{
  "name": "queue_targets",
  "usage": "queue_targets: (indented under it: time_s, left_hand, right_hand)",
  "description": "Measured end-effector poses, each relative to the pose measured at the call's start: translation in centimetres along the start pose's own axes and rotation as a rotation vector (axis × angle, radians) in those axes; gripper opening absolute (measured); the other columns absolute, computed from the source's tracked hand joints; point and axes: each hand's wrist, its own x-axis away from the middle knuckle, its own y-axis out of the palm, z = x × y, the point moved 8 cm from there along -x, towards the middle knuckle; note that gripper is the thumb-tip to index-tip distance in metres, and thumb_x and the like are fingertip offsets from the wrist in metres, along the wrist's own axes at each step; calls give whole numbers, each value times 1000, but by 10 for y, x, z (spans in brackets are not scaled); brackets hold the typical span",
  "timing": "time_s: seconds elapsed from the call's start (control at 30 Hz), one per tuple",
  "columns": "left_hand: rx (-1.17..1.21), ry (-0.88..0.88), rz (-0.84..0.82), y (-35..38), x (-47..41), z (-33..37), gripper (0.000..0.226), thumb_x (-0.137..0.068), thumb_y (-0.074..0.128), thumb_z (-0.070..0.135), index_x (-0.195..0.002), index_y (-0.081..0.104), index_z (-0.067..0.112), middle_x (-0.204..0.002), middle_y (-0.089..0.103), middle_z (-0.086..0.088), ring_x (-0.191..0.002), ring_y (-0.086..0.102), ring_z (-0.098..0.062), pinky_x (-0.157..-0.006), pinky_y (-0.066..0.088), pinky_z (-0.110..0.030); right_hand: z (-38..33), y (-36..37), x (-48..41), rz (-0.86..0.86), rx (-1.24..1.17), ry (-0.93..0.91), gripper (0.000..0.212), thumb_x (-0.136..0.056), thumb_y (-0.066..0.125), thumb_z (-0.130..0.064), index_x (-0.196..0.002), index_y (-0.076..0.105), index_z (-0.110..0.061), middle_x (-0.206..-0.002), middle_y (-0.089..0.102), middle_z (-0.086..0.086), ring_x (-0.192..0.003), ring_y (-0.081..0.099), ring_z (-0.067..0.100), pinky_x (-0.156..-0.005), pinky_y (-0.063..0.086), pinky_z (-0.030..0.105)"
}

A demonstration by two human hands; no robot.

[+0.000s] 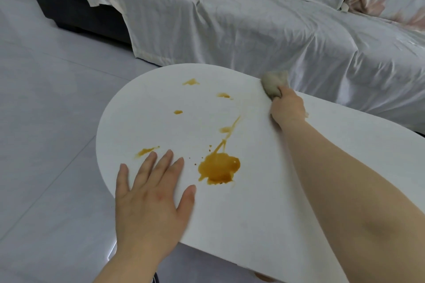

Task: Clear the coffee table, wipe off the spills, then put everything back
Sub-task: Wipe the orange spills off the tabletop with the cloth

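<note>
The white oval coffee table (253,202) carries orange-brown spills. The largest puddle (218,169) lies near the front, with a streak running up from it, and several small spots (191,82) are scattered toward the far rim. My right hand (287,108) grips a beige wiping cloth (274,85) at the table's far edge, beside the sofa. My left hand (151,195) rests flat with straight, spread fingers on the table's near left rim, just left of the big puddle.
A sofa (264,25) under a white cover runs along the far side, close to the table's edge. Its dark base (76,11) shows at the left. Grey floor tiles (46,110) fill the left half.
</note>
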Motion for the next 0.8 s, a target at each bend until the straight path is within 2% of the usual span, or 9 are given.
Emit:
queue_targets:
  time_s: [0.07, 0.2, 0.27, 0.33, 0.4, 0.5, 0.57, 0.63, 0.8]
  left_hand:
    - [13, -6, 0, 0, 0, 0, 56, -76, 31, 46, -112, 63, 18, -122, 64, -4, -118, 55, -29, -100, 10, -43]
    - [41, -31, -4, 0, 0, 0, 62, -75, 25, 50, -117, 59, 20, -130, 58, -1, -126, 48, -25, -107, 11, -45]
    - [44, -33, -11, 1, 0, -1, 69, -74, 17, 54, -124, 53, 24, -138, 49, 4, -133, 38, -20, -108, 0, -40]
    - [43, -34, -12, 2, 0, -2, 76, -70, 7, 58, -131, 43, 29, -146, 37, 9, -139, 26, -14, -107, -10, -34]
    - [47, -36, -4, 2, 0, -3, 78, -70, 3, 59, -134, 37, 31, -149, 30, 12, -141, 18, -11, -106, -14, -33]
    - [57, -37, 4, 2, 1, -4, 66, -76, 15, 55, -135, 36, 32, -150, 28, 13, -141, 16, -10, -106, -14, -32]
    - [70, -41, 17, 2, 0, -4, 64, -76, 19, 53, -134, 38, 32, -149, 30, 12, -141, 17, -10, -106, -13, -32]
    - [80, -48, 24, 2, -1, -4, 63, -76, 20, 52, -133, 39, 31, -149, 31, 11, -141, 19, -11, -106, -12, -32]
    - [93, -51, 59, 3, -2, -5, 55, -83, 27, 53, -132, 40, 32, -149, 31, 11, -141, 18, -11, -106, -11, -31]
  right_hand:
    - [-8, 5, 13, -38, -8, -27, 46, -88, 37, -8, -131, 42, -21, -134, 47, 20, -121, 42, 36, -100, 32, 39]
    - [-51, 28, 71, -184, -65, -437, 46, -86, 44, -5, -130, 46, -18, -142, 44, 8, -130, 38, 26, -105, 20, 22]
    - [-55, 32, 88, -249, -80, -544, 44, -87, 45, -4, -129, 47, -15, -143, 43, 5, -132, 36, 23, -108, 18, 21]
    - [-45, 23, 79, -258, -68, -511, 44, -87, 45, -3, -129, 48, -15, -143, 44, 5, -132, 37, 22, -110, 20, 24]
    - [-19, 6, 58, -197, -23, -372, 44, -87, 44, -5, -129, 47, -17, -142, 44, 7, -131, 38, 25, -110, 22, 29]
    - [29, -25, 36, -56, -27, -71, 45, -89, 40, -8, -133, 42, -19, -143, 42, 11, -130, 38, 30, -108, 26, 34]
    - [38, -29, 43, -40, -33, -17, 45, -89, 40, -8, -133, 42, -19, -143, 42, 10, -130, 38, 30, -106, 27, 31]
    - [24, -23, 62, -60, -52, -113, 45, -88, 42, -5, -130, 46, -18, -142, 44, 10, -129, 39, 29, -103, 26, 26]
    - [-33, 10, 140, -182, -126, -492, 44, -82, 50, 1, -124, 53, -11, -137, 50, 9, -127, 42, 25, -99, 18, 11]
